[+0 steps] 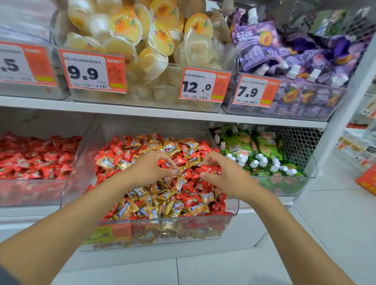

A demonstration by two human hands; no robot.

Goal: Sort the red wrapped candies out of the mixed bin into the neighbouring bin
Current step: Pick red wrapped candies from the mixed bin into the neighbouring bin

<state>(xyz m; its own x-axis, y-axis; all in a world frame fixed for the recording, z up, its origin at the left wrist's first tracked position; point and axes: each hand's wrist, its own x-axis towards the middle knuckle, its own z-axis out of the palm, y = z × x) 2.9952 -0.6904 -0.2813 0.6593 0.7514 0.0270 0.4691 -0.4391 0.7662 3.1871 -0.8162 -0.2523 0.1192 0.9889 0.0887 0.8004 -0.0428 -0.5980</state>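
— Where's the left hand (153, 167)?
— Low over the mixed bin (78, 169), with its thumb and fingers curled, pinching a red wrapped candy (162, 164). The all-red bin (23, 192) sits well to its left.
— And the right hand (221, 178)?
— Just beside the left, its fingers curled round another red candy (211, 170). Gold-wrapped candies (157, 208) crowd beneath both hands. Green drink pouches (267, 146) lie to the right.
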